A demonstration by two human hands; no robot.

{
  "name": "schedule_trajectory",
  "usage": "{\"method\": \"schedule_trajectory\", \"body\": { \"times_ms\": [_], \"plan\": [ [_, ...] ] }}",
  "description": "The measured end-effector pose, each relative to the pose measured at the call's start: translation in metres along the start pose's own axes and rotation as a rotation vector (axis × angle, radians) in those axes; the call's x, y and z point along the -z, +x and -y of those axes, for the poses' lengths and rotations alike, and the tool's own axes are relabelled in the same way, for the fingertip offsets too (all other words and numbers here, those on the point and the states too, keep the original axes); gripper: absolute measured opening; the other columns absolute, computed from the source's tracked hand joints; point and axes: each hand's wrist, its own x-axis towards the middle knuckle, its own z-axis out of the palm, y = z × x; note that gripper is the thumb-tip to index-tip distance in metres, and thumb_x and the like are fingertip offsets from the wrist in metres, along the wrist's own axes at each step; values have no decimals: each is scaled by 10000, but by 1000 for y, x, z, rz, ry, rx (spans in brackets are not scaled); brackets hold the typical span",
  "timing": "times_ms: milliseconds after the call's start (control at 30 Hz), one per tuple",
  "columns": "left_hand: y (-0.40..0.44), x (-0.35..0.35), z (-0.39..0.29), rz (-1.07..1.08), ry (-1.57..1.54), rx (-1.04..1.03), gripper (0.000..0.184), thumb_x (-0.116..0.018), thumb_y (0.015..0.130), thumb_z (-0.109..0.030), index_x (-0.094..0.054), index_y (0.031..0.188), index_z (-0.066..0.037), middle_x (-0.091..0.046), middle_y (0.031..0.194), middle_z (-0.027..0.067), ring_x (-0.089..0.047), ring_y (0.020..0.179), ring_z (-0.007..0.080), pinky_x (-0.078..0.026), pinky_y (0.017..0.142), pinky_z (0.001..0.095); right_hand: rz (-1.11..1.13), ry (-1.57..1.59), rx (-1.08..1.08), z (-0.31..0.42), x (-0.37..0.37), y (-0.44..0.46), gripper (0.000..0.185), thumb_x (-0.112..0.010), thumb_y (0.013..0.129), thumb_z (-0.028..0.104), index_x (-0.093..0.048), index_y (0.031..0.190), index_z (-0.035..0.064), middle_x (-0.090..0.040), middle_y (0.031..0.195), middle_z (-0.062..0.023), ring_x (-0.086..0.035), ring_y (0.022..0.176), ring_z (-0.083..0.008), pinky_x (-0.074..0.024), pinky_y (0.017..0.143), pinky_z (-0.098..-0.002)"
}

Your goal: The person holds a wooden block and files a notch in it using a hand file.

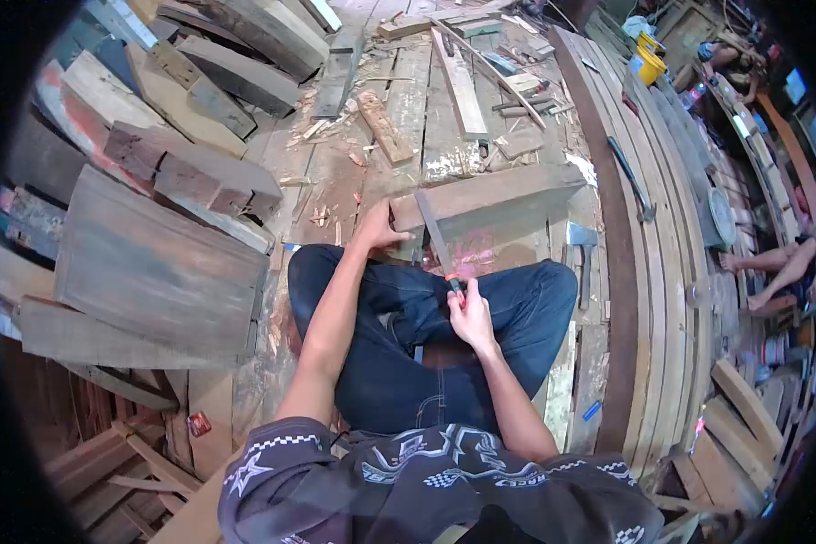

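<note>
I sit cross-legged on a plank floor with a thick wooden block (490, 198) lying crosswise in front of my legs. At the block's left end, my left hand (381, 228) is closed on the wood, thumb and fingers curled about its corner. My right hand (471, 313) is wrapped round the red and black handle of a flat file (432, 233). The file's long grey blade slants up and away from me, lying across the block's top near its left end. How firmly the blade touches the wood I cannot tell.
A hatchet (583, 249) and a blue marker (592, 411) lie to the right. Beyond them, a hammer (630, 177) rests on stacked long planks (648, 299). Timber pieces (163, 263) crowd the left. Wood chips and a narrow board (460, 86) lie ahead. Another person's legs (771, 267) show far right.
</note>
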Motion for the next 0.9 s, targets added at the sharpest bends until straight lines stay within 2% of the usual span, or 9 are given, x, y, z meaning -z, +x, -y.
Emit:
{"method": "schedule_trajectory", "body": {
  "times_ms": [67, 133, 233, 267, 367, 500, 633, 667, 900],
  "plan": [
    [7, -9, 11, -76, 17, -100, 860, -920, 542, -439, -563, 1147, 57, -641, 1087, 253, -629, 1047, 398, -505, 909, 443, 31, -13, 47, -1, -6, 0, 318, -579, 960, 145, -470, 1233, 23, -638, 706, -214, -670, 684, -423, -504, 604, -452],
    [5, -4, 5, -46, 28, -73, 889, -915, 552, -424, -557, 1214, 49, -619, 1166, 264, -594, 1134, 407, -475, 977, 439, 100, -196, -14, -4, -16, 9, 295, -549, 974, 177, -457, 1182, -11, -646, 746, -280, -652, 717, -481, -500, 607, -524],
    [9, -4, 8, 33, 34, -135, 1145, -914, 541, -459, -383, 1329, 178, -539, 1278, 353, -544, 1224, 424, -462, 1026, 429, 177, -350, -102, 4, -25, 34, 324, -512, 979, 221, -441, 1127, -59, -627, 786, -362, -633, 764, -532, -500, 690, -601],
    [8, -3, 7, 25, 16, -83, 1136, -911, 542, -440, -379, 1328, 186, -522, 1290, 362, -528, 1238, 428, -452, 1039, 428, 192, -377, -103, 7, -28, 45, 344, -499, 980, 235, -436, 1110, -77, -620, 800, -389, -629, 782, -548, -501, 730, -625],
    [14, -24, 27, -43, 26, -128, 1163, -909, 540, -424, -352, 1355, 190, -531, 1274, 361, -538, 1219, 434, -454, 1039, 422, 176, -453, -29, 23, -30, 74, 342, -504, 981, 247, -430, 1108, -62, -627, 769, -371, -620, 779, -570, -505, 739, -619],
    [3, 10, -11, 122, 25, 81, 1225, -905, 563, -474, -297, 1391, 193, -506, 1326, 364, -506, 1279, 427, -429, 1073, 429, 193, -451, -52, 8, -33, 77, 342, -508, 981, 230, -410, 1134, -60, -620, 739, -376, -622, 742, -568, -507, 670, -624],
    [5, -3, 4, 33, 16, -20, 1232, -903, 570, -457, -272, 1394, 207, -445, 1386, 378, -463, 1321, 433, -377, 1126, 417, 245, -485, -162, 11, -25, 37, 332, -516, 976, 217, -388, 1120, -52, -617, 745, -384, -629, 759, -560, -506, 686, -639],
    [7, 0, 2, 90, -54, 37, 1218, -902, 578, -437, -268, 1397, 205, -439, 1395, 375, -454, 1332, 428, -358, 1140, 412, 231, -474, -153, 12, -26, 41, 333, -512, 976, 224, -392, 1116, -53, -619, 756, -385, -628, 767, -562, -506, 689, -639],
    [3, 9, -7, 139, -53, 46, 1276, -911, 569, -446, -218, 1421, 203, -432, 1407, 369, -462, 1331, 420, -393, 1116, 401, 198, -501, -79, 12, -40, 94, 340, -501, 978, 248, -408, 1086, -60, -631, 797, -378, -634, 801, -551, -510, 690, -626]
  ]
}}
